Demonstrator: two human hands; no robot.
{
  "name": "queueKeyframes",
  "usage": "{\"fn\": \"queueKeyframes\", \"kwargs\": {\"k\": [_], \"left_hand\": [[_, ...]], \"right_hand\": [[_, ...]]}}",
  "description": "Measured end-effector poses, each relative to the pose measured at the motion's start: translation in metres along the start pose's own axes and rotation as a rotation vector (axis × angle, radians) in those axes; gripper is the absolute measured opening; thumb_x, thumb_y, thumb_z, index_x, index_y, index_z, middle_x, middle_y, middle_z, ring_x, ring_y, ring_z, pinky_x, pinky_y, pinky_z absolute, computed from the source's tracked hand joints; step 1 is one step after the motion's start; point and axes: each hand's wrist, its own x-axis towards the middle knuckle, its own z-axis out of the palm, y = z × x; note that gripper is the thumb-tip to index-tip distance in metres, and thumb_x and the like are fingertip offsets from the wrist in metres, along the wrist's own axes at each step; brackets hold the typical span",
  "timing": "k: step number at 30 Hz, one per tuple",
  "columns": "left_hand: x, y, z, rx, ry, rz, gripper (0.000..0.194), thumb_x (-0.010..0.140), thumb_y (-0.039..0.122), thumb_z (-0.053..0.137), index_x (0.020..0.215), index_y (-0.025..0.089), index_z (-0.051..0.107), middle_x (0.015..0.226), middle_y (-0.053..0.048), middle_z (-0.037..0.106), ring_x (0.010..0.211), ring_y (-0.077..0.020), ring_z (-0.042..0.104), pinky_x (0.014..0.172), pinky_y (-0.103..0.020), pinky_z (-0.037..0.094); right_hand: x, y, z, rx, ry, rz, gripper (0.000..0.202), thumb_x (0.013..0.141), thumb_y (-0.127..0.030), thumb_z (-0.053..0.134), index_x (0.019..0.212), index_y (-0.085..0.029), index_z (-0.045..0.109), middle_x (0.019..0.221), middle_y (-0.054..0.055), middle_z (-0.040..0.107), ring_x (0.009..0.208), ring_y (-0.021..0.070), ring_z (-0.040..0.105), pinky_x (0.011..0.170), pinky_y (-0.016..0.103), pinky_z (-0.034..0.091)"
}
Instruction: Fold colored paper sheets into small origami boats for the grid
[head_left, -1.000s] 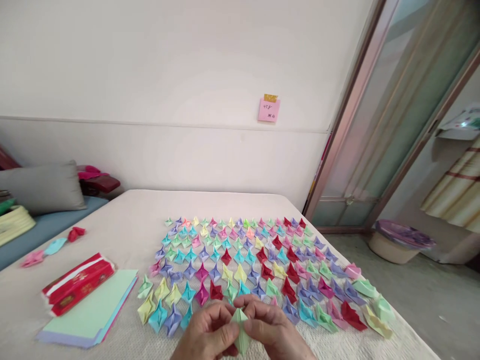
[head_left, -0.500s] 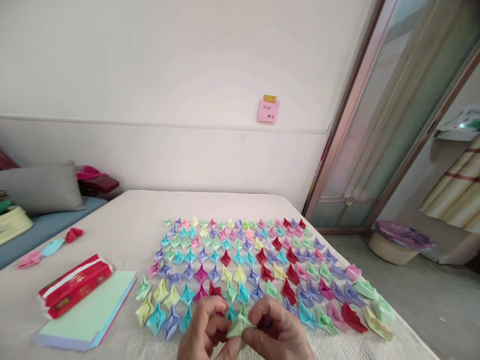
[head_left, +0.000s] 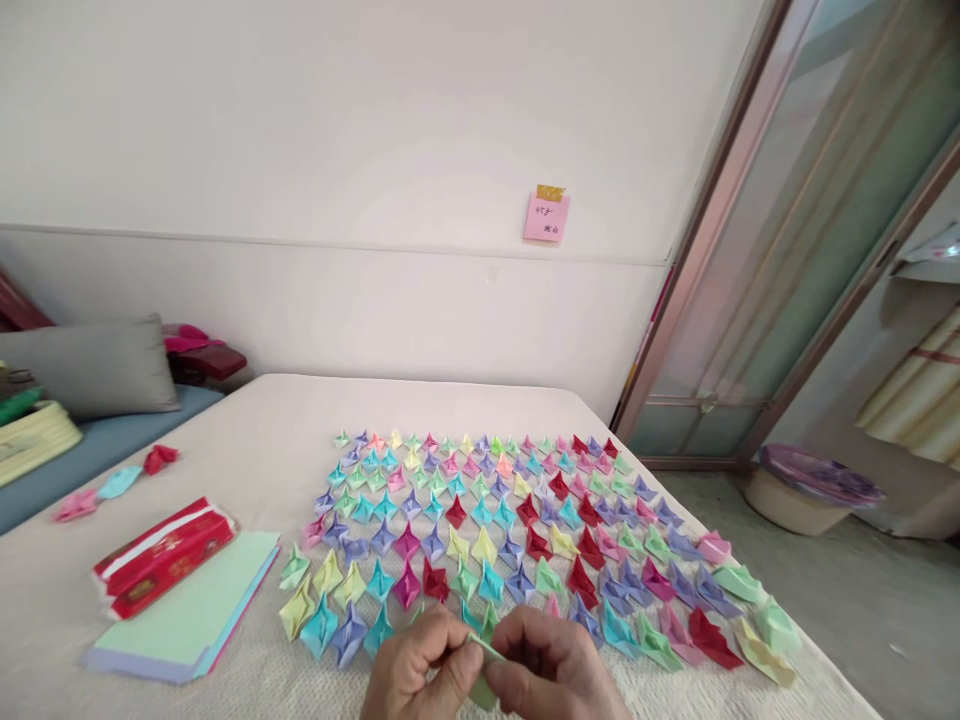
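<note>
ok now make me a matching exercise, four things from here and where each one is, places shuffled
1. pink note
2. red packet
3. pale green paper
4. grey cushion

A. held in left hand and right hand
B. taped to wall
C. partly over stacked sheets
D. on blue surface

Pairs: 1-B, 2-C, 3-A, 4-D

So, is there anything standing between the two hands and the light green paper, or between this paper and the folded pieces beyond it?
Nothing visible separates them: left hand and right hand both pinch the light green paper. Towards the folded pieces, only the hands' own fingers partly cover it.
</note>
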Motion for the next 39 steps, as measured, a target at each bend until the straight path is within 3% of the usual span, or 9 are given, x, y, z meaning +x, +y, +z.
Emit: {"fn": "queueKeyframes", "kwargs": {"k": [2, 6, 11, 15, 20, 26, 35, 39], "left_hand": [[0.003, -0.001, 0.000, -0.117, -0.064, -0.082, 0.038, 0.084, 0.049, 0.063, 0.062, 0.018, 0.062, 0.061, 0.002, 0.048, 0.060, -0.0147, 0.045, 0.058, -0.025, 0.035], [0.006, -0.001, 0.002, -0.391, -0.175, -0.219, 0.038, 0.071, 0.049, 0.077, 0.085, 0.015, 0.066, 0.069, -0.003, 0.067, 0.061, -0.0162, 0.056, 0.060, -0.027, 0.043], [0.004, 0.002, 0.005, -0.448, -0.105, -0.239, 0.038, 0.067, 0.035, 0.082, 0.092, 0.019, 0.058, 0.062, 0.003, 0.063, 0.055, -0.0128, 0.052, 0.054, -0.024, 0.040], [0.002, -0.011, 0.012, -0.467, -0.050, -0.188, 0.051, 0.070, 0.040, 0.081, 0.107, 0.022, 0.052, 0.067, 0.004, 0.063, 0.059, -0.0128, 0.051, 0.056, -0.024, 0.036], [-0.001, -0.018, 0.015, -0.394, -0.003, -0.083, 0.032, 0.076, 0.043, 0.077, 0.085, 0.023, 0.054, 0.067, 0.005, 0.060, 0.062, -0.0142, 0.053, 0.062, -0.027, 0.042], [-0.001, -0.009, 0.009, -0.446, -0.016, -0.068, 0.033, 0.073, 0.044, 0.080, 0.077, 0.021, 0.058, 0.067, 0.005, 0.057, 0.063, -0.0131, 0.050, 0.061, -0.024, 0.039], [0.003, -0.015, 0.008, -0.436, -0.061, -0.098, 0.031, 0.073, 0.039, 0.080, 0.081, 0.021, 0.056, 0.070, 0.005, 0.055, 0.065, -0.0138, 0.046, 0.061, -0.026, 0.038], [0.002, -0.008, 0.005, -0.350, -0.060, -0.031, 0.020, 0.076, 0.033, 0.076, 0.079, 0.020, 0.061, 0.069, 0.005, 0.052, 0.064, -0.0132, 0.045, 0.060, -0.024, 0.036]], "right_hand": [[0.002, 0.004, -0.002, 0.049, -0.040, 0.045, 0.024, 0.072, -0.035, 0.069, 0.060, -0.018, 0.057, 0.049, -0.004, 0.051, 0.045, 0.0096, 0.042, 0.048, 0.024, 0.029], [0.005, 0.011, -0.004, 0.228, 0.020, 0.008, 0.030, 0.072, -0.039, 0.073, 0.059, -0.018, 0.057, 0.050, -0.003, 0.057, 0.044, 0.0097, 0.047, 0.048, 0.023, 0.035], [0.006, 0.013, -0.003, 0.297, 0.020, 0.017, 0.022, 0.068, -0.031, 0.076, 0.062, -0.016, 0.061, 0.049, -0.004, 0.056, 0.046, 0.0091, 0.047, 0.049, 0.022, 0.034], [0.006, 0.012, 0.000, 0.313, 0.025, 0.012, 0.021, 0.066, -0.028, 0.078, 0.064, -0.016, 0.060, 0.051, -0.006, 0.052, 0.045, 0.0083, 0.044, 0.047, 0.022, 0.033], [0.003, 0.013, 0.002, 0.328, 0.018, -0.025, 0.031, 0.067, -0.038, 0.083, 0.067, -0.016, 0.061, 0.054, -0.005, 0.053, 0.047, 0.0084, 0.044, 0.049, 0.022, 0.032], [0.001, 0.016, 0.006, 0.401, 0.024, -0.118, 0.035, 0.069, -0.045, 0.084, 0.080, -0.020, 0.062, 0.063, -0.007, 0.050, 0.056, 0.0093, 0.039, 0.054, 0.023, 0.028], [0.001, 0.017, 0.003, 0.190, 0.068, -0.258, 0.013, 0.074, -0.025, 0.073, 0.071, -0.021, 0.062, 0.067, -0.005, 0.048, 0.061, 0.0121, 0.036, 0.058, 0.026, 0.027], [0.001, 0.011, 0.004, 0.268, 0.045, -0.217, 0.017, 0.073, -0.025, 0.074, 0.069, -0.021, 0.058, 0.064, -0.006, 0.046, 0.059, 0.0117, 0.036, 0.057, 0.025, 0.027]]}}
